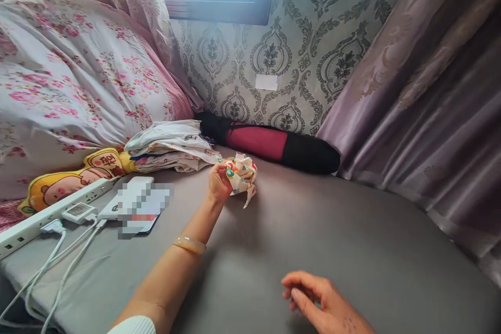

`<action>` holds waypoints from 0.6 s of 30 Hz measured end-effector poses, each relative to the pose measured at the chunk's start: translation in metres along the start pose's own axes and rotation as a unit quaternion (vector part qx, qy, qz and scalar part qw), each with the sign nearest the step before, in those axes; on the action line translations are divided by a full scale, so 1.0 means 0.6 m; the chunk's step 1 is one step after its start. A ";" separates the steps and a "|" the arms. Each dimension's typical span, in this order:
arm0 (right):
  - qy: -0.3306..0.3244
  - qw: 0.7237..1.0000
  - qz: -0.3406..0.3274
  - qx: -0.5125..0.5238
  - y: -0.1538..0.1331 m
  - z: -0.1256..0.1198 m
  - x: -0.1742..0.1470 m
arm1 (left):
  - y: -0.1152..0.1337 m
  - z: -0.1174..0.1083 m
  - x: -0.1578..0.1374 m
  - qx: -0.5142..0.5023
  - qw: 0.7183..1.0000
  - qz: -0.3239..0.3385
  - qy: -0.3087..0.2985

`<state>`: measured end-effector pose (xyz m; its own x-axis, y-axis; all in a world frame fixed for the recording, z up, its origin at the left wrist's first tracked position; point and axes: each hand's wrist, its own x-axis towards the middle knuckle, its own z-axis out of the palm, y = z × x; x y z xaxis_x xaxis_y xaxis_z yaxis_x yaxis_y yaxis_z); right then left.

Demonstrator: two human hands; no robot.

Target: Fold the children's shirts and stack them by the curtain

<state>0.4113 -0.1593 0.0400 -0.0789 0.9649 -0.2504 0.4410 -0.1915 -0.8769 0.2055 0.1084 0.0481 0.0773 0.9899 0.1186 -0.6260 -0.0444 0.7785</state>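
My left hand (220, 182) is stretched forward over the bed, its fingers closed on a crumpled cream cloth (245, 169) with a red, green, yellow and blue print. One corner of the cloth hangs down towards the grey sheet. Just behind and to the left lies a stack of folded clothes (172, 143), mostly white, close to the held cloth. Low on the right, my right hand (317, 297) hovers above the sheet with loosely curved fingers, thumb apart, holding nothing.
A black and maroon rolled bag (270, 143) lies along the wall. On the left are a white power strip (62, 214) with chargers and cables, a white power bank (131, 193), and a yellow plush pillow (74, 177). A purple curtain (395, 109) hangs at the right.
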 end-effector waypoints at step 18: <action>0.180 0.968 -0.167 -0.044 -0.092 -0.050 0.177 | -0.099 0.065 -0.160 0.397 0.845 0.039 -0.356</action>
<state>0.4054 -0.0406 0.0738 0.0797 0.9735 0.2144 0.5207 0.1427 -0.8417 0.2656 0.0107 0.0145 0.6846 0.6598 0.3099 0.0449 -0.4625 0.8855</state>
